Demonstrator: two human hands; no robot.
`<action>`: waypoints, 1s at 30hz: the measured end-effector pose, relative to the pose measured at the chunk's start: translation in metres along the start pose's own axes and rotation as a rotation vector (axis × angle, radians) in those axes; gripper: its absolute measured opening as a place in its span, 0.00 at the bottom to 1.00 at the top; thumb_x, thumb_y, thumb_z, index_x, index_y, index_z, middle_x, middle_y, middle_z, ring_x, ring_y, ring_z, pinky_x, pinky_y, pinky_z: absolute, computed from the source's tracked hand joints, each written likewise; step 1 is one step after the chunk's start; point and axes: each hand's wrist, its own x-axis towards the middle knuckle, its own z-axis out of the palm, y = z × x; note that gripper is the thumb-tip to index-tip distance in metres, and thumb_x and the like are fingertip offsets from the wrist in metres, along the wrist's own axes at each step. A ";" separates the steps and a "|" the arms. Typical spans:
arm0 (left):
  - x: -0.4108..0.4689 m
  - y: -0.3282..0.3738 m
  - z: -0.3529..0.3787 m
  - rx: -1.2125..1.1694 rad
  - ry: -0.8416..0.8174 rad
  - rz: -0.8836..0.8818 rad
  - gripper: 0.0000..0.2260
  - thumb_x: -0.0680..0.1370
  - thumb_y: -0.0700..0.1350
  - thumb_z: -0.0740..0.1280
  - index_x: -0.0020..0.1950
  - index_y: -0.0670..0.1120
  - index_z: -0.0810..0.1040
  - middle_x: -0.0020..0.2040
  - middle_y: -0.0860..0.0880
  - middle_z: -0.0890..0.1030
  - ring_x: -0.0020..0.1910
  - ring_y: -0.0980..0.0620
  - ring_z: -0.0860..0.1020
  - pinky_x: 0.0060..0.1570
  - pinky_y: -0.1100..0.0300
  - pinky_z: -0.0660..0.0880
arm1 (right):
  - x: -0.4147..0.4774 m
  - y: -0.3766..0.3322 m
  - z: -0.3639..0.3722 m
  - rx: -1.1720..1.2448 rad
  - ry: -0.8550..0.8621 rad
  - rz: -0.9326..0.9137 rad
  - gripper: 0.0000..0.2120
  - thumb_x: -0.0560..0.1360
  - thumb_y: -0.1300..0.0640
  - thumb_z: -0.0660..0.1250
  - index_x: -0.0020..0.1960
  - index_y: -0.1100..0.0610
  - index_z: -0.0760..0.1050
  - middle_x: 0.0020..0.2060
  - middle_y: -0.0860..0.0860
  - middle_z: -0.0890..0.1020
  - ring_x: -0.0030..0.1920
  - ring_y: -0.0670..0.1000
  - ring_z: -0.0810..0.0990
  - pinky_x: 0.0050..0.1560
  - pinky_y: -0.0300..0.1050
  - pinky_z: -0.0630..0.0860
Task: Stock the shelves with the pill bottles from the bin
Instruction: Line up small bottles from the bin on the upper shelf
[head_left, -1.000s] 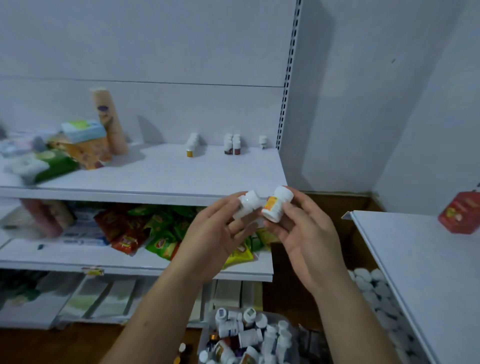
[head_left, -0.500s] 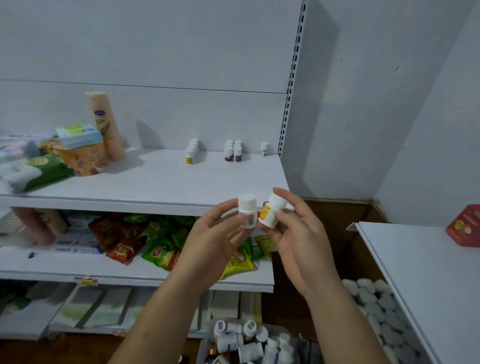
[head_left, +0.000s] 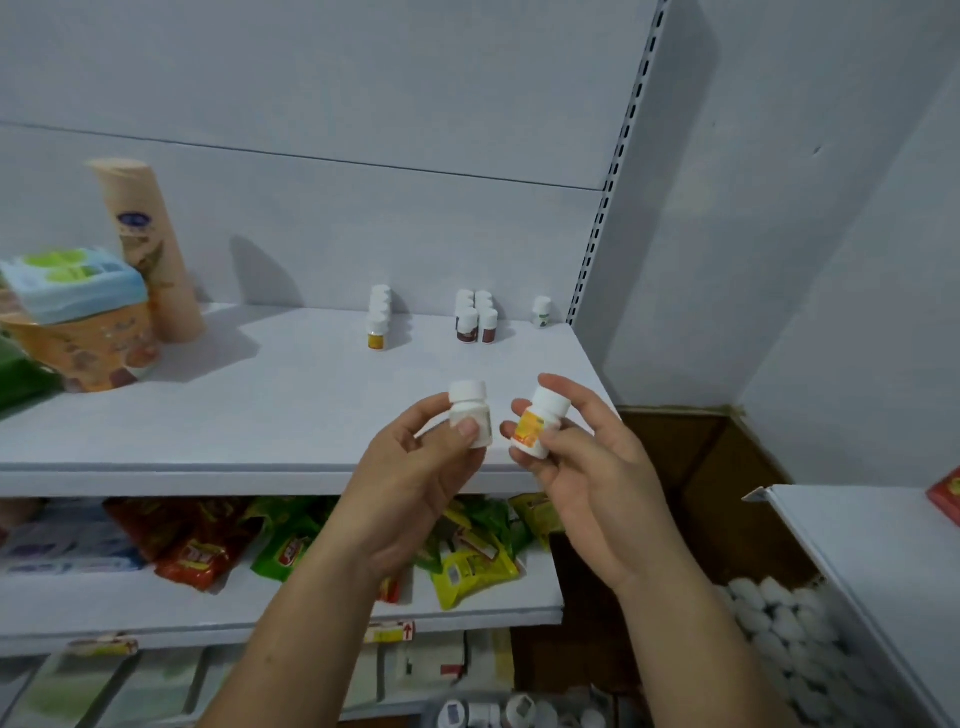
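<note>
Head view: the shelf (head_left: 234, 415), with stocked bottles (head_left: 476, 322) along its back, is the landmark. Over its front edge the left hand (head_left: 410, 483) pinches a white bottle (head_left: 470, 418) and the right hand (head_left: 597, 483) grips an orange-labelled bottle (head_left: 537, 423), the hands close but apart. These fingertip holds may slip on the reach, dropping a bottle off the shelf's front. The white bottle stands upright, cap up. The orange-labelled one's long axis leans slightly right, cap uppermost.

no text legible, orange label on pill bottle (head_left: 531, 427) blurred, logos on snack packets (head_left: 195, 558) and shelf tag (head_left: 389, 633) unreadable
</note>
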 end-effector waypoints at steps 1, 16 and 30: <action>0.004 0.004 -0.006 0.053 0.001 0.020 0.23 0.71 0.42 0.75 0.65 0.43 0.80 0.56 0.41 0.86 0.52 0.48 0.85 0.50 0.61 0.82 | 0.005 0.003 0.006 -0.019 0.001 -0.004 0.18 0.81 0.70 0.63 0.64 0.54 0.81 0.58 0.60 0.85 0.58 0.60 0.86 0.53 0.48 0.81; 0.038 0.015 -0.031 0.741 -0.095 0.393 0.20 0.71 0.46 0.83 0.60 0.54 0.83 0.54 0.56 0.86 0.54 0.52 0.84 0.49 0.59 0.83 | 0.039 0.033 0.024 -0.205 0.150 -0.105 0.17 0.75 0.62 0.74 0.62 0.54 0.79 0.57 0.59 0.85 0.58 0.60 0.85 0.61 0.62 0.81; 0.065 0.037 -0.083 0.748 -0.115 0.396 0.17 0.78 0.43 0.75 0.66 0.53 0.82 0.59 0.58 0.86 0.60 0.55 0.83 0.54 0.67 0.79 | 0.082 0.065 0.055 -0.510 0.095 -0.127 0.19 0.79 0.61 0.73 0.66 0.45 0.77 0.54 0.46 0.88 0.55 0.50 0.87 0.57 0.50 0.83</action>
